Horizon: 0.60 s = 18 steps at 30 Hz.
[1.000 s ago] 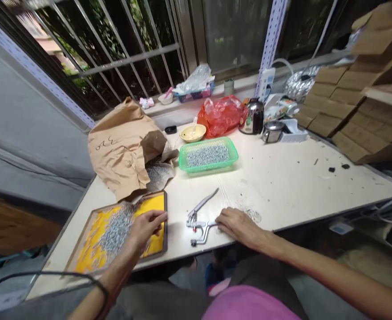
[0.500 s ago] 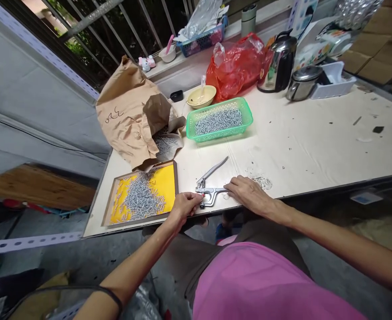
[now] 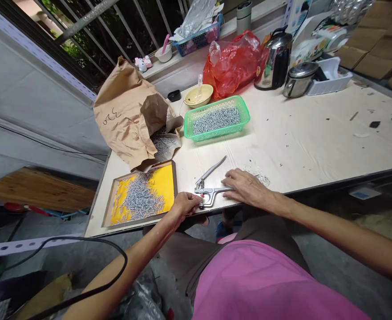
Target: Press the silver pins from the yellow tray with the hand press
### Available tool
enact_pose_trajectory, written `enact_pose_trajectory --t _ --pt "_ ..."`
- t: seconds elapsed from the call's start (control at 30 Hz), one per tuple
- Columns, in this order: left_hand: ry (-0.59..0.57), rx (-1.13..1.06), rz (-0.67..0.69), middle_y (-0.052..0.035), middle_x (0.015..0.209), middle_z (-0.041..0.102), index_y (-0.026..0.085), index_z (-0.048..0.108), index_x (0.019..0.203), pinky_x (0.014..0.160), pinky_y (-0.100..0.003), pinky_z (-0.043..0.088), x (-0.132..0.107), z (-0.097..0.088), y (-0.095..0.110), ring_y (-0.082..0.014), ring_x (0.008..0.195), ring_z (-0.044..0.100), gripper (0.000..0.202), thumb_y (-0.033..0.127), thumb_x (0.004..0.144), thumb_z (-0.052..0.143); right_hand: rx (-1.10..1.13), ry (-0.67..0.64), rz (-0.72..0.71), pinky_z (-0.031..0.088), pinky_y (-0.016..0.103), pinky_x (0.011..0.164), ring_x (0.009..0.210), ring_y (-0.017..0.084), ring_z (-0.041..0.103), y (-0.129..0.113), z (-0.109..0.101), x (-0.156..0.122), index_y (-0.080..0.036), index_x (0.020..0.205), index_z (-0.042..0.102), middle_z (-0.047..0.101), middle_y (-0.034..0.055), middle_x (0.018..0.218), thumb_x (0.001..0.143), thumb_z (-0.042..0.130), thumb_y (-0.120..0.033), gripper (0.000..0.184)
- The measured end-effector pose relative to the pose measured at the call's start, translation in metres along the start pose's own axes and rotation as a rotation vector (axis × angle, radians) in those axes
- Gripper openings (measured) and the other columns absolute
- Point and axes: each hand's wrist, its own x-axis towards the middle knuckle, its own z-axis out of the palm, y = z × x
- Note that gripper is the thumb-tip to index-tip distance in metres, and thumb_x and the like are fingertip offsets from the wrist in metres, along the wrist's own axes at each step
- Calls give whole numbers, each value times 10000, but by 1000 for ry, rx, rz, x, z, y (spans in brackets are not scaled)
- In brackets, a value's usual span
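A metal plier-like hand press [image 3: 211,180] lies near the front edge of the white table [image 3: 302,138], one handle raised toward the back. My left hand [image 3: 185,205] is at its jaw end, fingers pinched together; what they hold is too small to make out. My right hand [image 3: 247,187] rests flat over the lower handle. To the left lies a brown-framed yellow tray [image 3: 164,180] heaped with small silver metal parts [image 3: 141,198].
A green basket [image 3: 245,116] of metal parts sits mid-table. A torn brown paper bag [image 3: 125,115] spills more parts at back left. A yellow bowl [image 3: 199,95], red plastic bag [image 3: 234,64], kettle [image 3: 276,53] and pot [image 3: 297,80] line the back. A black cable [image 3: 92,249] hangs in front.
My left hand left the yellow tray and moved right to the press's jaw end. The camera view tilted downward. My right hand stayed on the handle.
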Motion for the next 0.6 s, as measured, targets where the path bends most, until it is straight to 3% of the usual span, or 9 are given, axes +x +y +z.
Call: enact_pose_trajectory --t 0.13,0.23,0.37,0.6 --pt "34 37 -30 70 374 416 109 613 659 351 -187 195 -3 2 0 -36 326 308 258 356 688 684 -117 -49 -33 307 509 994 1314 385 263 18 -12 27 -143 1360 391 297 219 1447 671 665 -653 900" --pt "62 58 -36 67 384 426 109 615 660 347 -186 204 -4 3 1 -37 327 318 254 351 697 680 -158 -202 -65 253 571 1010 1302 416 268 27 -14 46 -112 1381 354 363 233 1400 556 700 -706 1075" --pt "78 61 -36 70 387 423 108 617 661 349 -186 219 -5 5 1 -36 329 314 259 352 686 698 -161 -258 -70 333 513 942 1108 351 450 27 -13 56 -92 1304 430 514 198 1222 578 694 -675 968" --pt "77 132 -47 59 408 419 151 532 570 370 -199 253 -7 2 -2 -54 346 335 336 425 725 649 -190 -254 -95 365 375 797 973 286 469 21 -14 52 -111 995 601 566 139 1027 657 707 -558 570"
